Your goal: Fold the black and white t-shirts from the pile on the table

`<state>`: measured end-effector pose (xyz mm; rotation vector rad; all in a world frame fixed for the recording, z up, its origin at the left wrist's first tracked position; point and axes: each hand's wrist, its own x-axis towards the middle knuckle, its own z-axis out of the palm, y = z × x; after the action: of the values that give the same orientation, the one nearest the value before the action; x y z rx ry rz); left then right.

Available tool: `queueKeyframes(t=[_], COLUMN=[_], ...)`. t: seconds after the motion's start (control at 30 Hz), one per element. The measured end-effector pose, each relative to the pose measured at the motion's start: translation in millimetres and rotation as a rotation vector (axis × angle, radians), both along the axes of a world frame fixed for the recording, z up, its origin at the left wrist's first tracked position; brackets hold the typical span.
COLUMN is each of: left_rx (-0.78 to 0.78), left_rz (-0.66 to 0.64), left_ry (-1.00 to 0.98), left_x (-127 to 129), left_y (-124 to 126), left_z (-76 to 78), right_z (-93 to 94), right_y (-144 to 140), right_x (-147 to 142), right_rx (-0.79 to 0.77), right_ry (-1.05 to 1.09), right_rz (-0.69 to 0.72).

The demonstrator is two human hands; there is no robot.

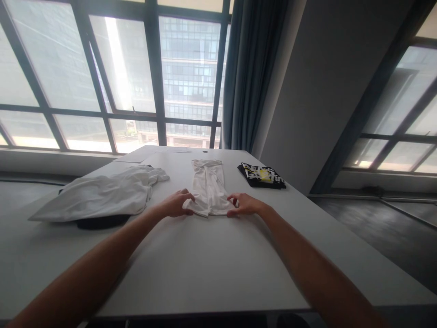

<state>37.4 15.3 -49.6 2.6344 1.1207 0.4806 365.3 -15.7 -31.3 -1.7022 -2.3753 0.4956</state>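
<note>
A white shirt lies in front of me on the table, folded into a long narrow strip with some wrinkles. Its far end is bunched, and its near hem faces me. My left hand has thumb and fingers closed on the left near corner of the strip. At the right near corner, my right hand pinches the cloth the same way. The hem stretches between both hands, low over the tabletop or resting on it.
Left of my arm lies a loose heap of white cloth over a black item. A folded black garment with white and yellow print sits to the right. The white table reaches toward windows and a blue-grey curtain.
</note>
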Motion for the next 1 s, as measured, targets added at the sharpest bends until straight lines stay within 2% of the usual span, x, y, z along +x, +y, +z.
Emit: queueKeyframes(t=[0.07, 0.17, 0.3, 0.43, 0.5, 0.63, 0.7, 0.8, 1.0], left_rx=[0.007, 0.026, 0.039, 0.014, -0.088, -0.537, -0.646, -0.56, -0.333], left_rz=[0.055, 0.082, 0.185, 0.242, 0.186, -0.081, -0.167, -0.179, -0.138], left_ry=[0.025, -0.016, -0.156, -0.264, -0.276, -0.131, -0.071, -0.053, 0.046], left_x=[4, 14, 22, 20, 16, 6, 1, -7, -14], left_y=[-2, -9, -17, -21, -22, -22, -20, -15, -5], left_z=[-2.0, -0.6, 13.3, 28.5, 32.6, 35.9, 36.2, 33.4, 19.2], right_z=[0.2, 3.0, 12.6, 22.8, 24.7, 22.0, 19.6, 17.7, 12.3], right_y=[-1, -4, -9, -10, -10, -9, -7, -4, -5], right_x=[-3, -10, -12, -3, 3, 9, 12, 17, 9], right_rx=[-0.03, 0.04, 0.196, 0.271, 0.156, -0.338, -0.448, -0.357, -0.194], right_ry=[-0.033, -0.036, 0.093, 0.3, 0.364, 0.417, 0.43, 0.368, 0.026], right_rz=[0.018, 0.043, 0.073, -0.001, -0.004, 0.104, 0.125, 0.111, 0.081])
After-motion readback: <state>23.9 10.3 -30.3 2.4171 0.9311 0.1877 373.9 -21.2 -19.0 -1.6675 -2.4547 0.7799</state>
